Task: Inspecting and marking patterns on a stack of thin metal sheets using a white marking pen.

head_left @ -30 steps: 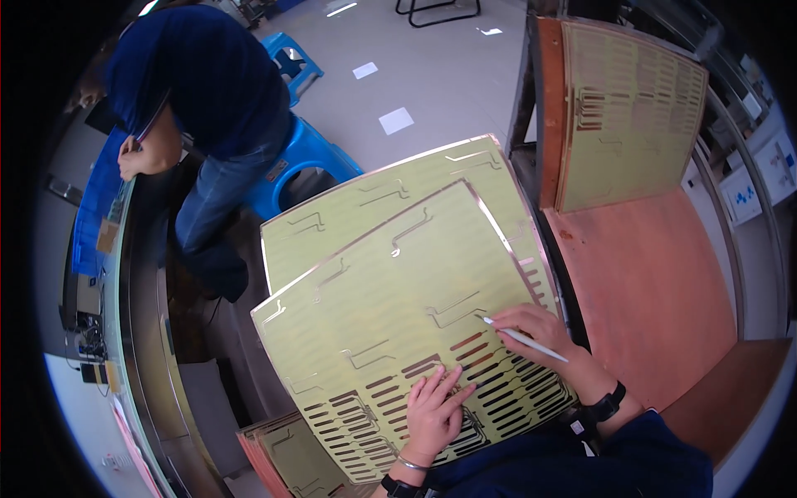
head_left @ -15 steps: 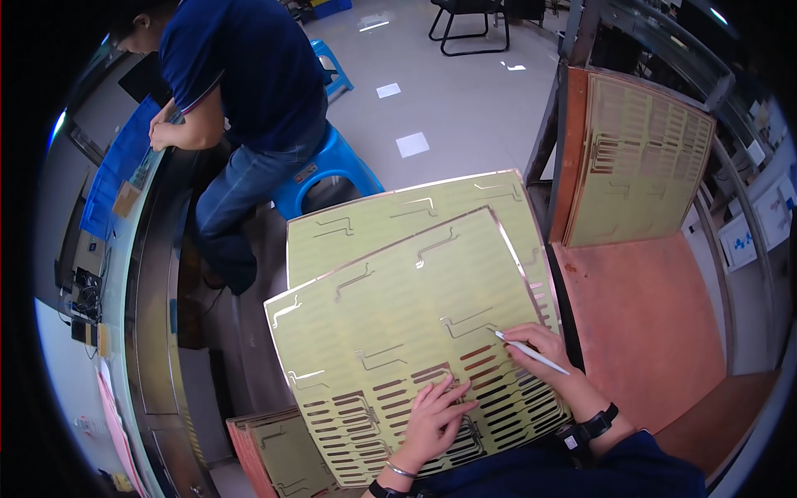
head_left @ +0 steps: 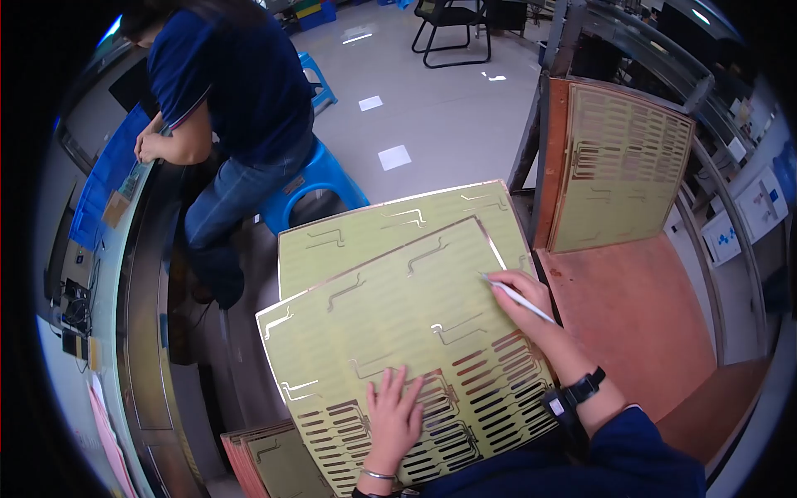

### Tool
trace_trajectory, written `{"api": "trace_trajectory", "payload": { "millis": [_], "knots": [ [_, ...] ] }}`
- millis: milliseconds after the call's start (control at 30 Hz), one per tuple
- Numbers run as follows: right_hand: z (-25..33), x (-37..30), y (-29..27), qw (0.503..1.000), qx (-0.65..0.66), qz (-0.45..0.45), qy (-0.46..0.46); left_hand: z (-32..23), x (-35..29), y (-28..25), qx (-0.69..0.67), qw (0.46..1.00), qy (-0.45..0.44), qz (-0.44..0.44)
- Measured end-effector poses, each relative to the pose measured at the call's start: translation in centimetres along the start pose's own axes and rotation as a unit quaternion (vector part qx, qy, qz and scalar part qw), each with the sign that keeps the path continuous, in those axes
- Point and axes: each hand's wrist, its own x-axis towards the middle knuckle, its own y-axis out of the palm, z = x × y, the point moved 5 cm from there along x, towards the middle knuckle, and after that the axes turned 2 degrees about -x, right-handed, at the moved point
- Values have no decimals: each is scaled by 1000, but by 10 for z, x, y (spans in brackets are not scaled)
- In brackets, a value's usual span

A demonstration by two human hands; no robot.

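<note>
A large pale-green circuit panel with metallic traces and rows of dark slots lies tilted before me. My left hand rests flat on its slotted lower part, fingers spread and holding nothing. Pinched in my right hand is a slim white pen. The pen's tip is at the panel's surface near its right edge; contact cannot be made out. Under this panel, sticking out at the far side, is a similar green panel.
A stack of panels leans upright at the right on a reddish-brown board. More stacked panels stand at lower left. A co-worker in a dark blue shirt sits on a blue stool at a long bench.
My right hand has moved the pen away from me, up the panel toward its right edge. My left hand has slid left across the slots. The whole view has shifted slightly.
</note>
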Motion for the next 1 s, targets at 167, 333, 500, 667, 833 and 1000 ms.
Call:
{"api": "trace_trajectory", "payload": {
  "millis": [167, 333, 500, 667, 833, 1000],
  "knots": [
    [-24, 26, 14, 999, 14, 4, -49, -26, 20, 18, 27, 997, 54, 48],
    [-30, 30, 23, 999, 19, 10, -30, -25, 20, 16, 26, 997, 48, 49],
    [-28, 31, 25, 999, 27, -1, -16, -23, 20, 16, 27, 998, 44, 47],
    [-32, 32, 27, 999, 17, -11, -36, -23, 21, 17, 34, 998, 45, 42],
    [-32, 32, 27, 998, 11, -24, -58, -24, 22, 18, 35, 997, 47, 42],
    [-31, 31, 27, 998, 20, -27, -58, -24, 21, 17, 35, 998, 40, 41]
  ]
}}
